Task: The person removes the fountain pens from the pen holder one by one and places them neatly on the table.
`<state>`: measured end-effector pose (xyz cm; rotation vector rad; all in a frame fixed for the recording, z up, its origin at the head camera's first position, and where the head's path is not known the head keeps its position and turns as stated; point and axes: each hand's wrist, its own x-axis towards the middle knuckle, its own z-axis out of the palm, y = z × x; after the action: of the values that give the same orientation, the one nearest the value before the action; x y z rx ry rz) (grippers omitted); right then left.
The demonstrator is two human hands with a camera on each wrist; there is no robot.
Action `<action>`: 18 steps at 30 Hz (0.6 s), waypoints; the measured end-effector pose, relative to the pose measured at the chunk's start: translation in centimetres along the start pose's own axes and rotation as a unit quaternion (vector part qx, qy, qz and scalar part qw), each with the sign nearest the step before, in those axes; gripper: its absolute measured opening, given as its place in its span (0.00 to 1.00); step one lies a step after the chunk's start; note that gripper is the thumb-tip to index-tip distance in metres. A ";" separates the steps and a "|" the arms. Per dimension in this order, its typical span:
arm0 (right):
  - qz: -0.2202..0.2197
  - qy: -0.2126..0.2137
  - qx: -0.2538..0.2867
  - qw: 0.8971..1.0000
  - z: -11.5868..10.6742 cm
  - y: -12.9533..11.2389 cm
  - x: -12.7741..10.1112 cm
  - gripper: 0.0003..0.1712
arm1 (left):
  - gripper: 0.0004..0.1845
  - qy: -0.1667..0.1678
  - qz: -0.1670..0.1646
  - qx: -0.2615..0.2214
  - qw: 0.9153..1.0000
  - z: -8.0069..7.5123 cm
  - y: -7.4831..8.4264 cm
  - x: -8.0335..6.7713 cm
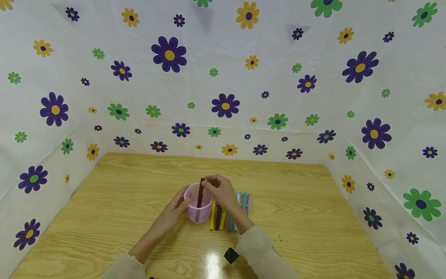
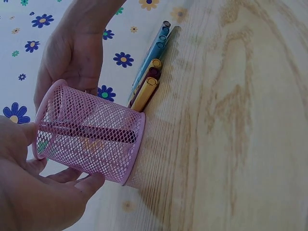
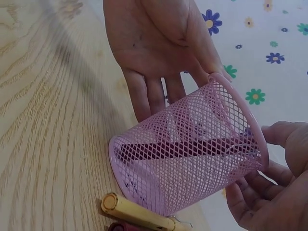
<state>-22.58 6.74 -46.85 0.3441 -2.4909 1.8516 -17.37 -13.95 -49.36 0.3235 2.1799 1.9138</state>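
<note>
Flowered sheeting walls a wooden table (image 1: 122, 201), where a pink mesh cup (image 1: 198, 205) stands at lower centre. Left hand (image 1: 174, 213) steadies it with relaxed fingers, while right hand (image 1: 219, 192) pinches a dark red pen (image 1: 200, 193) inside. More pens (image 1: 230, 217) lie just right.

The right hand (image 1: 220, 192) hides part of the pens (image 1: 230, 217) on the table; both forearms are cut off below.

Mesh cup (image 1: 198, 207) stands mid desk (image 1: 122, 201); one pen (image 1: 200, 193) in it; row of pens (image 1: 230, 217) lies just right of cup.
</note>
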 end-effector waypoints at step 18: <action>0.026 0.001 -0.012 1.000 0.5 -0.4 0.0 0.20 | 0.33 -0.001 0.007 0.000 1.000 -0.1 -0.1 0.2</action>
<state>-22.42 6.17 -46.63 0.2809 -2.5424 1.8370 -17.55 -14.00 -49.48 0.3412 2.1831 1.9196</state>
